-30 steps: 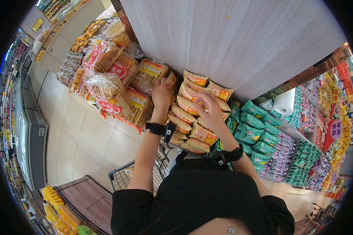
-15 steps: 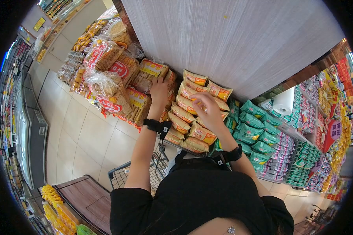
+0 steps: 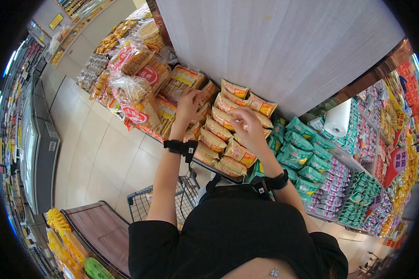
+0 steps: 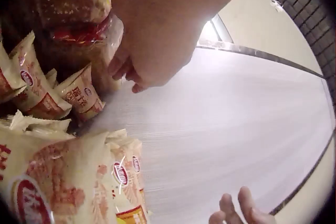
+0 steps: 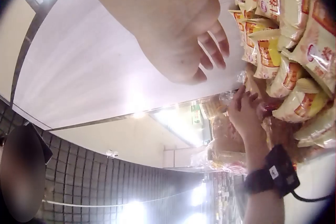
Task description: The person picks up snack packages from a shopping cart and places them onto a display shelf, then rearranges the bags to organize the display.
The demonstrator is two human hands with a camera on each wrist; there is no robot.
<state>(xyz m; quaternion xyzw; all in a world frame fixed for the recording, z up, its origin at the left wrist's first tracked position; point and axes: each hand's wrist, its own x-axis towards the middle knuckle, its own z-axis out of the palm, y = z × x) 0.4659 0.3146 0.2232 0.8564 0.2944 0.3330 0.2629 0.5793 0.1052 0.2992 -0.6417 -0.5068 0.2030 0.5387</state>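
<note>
Grey wood-grain panelling (image 3: 274, 42) backs cream plastic packets (image 3: 217, 129); the right hand (image 3: 250, 132) hangs empty, loosely curled; the left hand (image 3: 187, 108) is at a clear-wrapped biscuit pack (image 3: 184, 77), grip unclear; a hard tug could topple neighbours.

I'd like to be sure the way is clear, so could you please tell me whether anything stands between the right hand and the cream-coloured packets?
Nothing visible does: the right hand hovers above the cream-coloured packets, with no other goods between. The left hand is off to its left, beside the yellow-labelled packs.
</note>
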